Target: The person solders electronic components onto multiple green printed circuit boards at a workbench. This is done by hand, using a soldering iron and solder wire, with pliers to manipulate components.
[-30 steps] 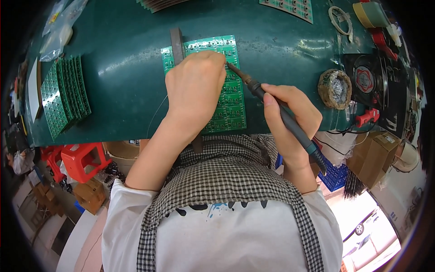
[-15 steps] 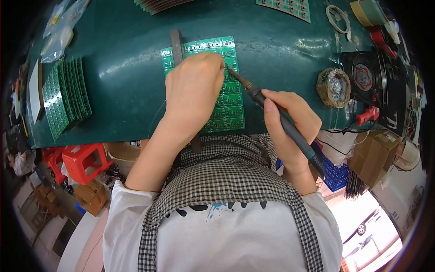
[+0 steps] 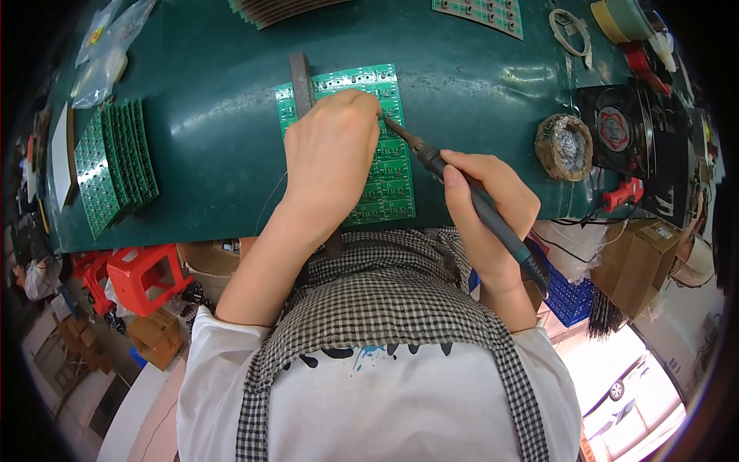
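A green panel of small circuit boards lies on the bench, with a dark grey bar across its left part. My left hand is closed above the panel, knuckles up. A thin solder wire trails from it on the left; the fingertips are hidden. My right hand grips a soldering iron like a pen. The iron's tip points up and left to the panel, close beside my left fingers. Whether the tip touches a joint is too small to tell.
Stacked green circuit panels stand at the left, near a clear plastic bag. More panels lie at the far edge. On the right are a round holder with silvery filling, a black fan and a red-handled tool.
The iron and my right hand have shifted very slightly left. My left hand stays closed over the panel, almost unmoved.
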The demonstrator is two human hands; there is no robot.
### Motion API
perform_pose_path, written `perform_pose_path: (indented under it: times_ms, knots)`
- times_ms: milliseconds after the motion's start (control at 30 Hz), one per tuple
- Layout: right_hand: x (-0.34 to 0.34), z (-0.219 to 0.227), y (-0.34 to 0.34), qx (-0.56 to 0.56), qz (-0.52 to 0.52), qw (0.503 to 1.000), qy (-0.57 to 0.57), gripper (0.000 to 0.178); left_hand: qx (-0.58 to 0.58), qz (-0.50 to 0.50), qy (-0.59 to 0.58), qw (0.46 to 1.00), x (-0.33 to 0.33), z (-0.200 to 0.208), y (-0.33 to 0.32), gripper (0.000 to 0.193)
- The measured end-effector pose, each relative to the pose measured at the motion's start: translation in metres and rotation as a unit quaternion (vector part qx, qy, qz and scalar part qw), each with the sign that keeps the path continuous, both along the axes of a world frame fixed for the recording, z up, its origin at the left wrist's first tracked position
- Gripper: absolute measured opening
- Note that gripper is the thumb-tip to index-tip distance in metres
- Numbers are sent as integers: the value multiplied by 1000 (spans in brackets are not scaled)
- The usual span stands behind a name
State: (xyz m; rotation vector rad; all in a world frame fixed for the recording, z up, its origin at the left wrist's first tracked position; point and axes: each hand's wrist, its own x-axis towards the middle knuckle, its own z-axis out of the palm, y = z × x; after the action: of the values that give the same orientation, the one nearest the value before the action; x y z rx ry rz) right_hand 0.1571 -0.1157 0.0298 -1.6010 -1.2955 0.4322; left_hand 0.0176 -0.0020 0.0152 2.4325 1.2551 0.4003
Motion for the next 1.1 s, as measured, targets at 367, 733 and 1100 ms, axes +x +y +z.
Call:
perform_pose_path:
  times_ms: [367,733,1100]
  knots:
    - [18,10,-44,12,-163,986,-19,12,-34,-22,-40,998,-2,4,3,9]
    - [44,-48,-114,71,-251,956,-134,30,-93,-38,-58,993,-12,15,-10,10]
    - [9,-3,-29,44,10,998,-55,18,-62,12,-61,996,-5,6,-17,9]
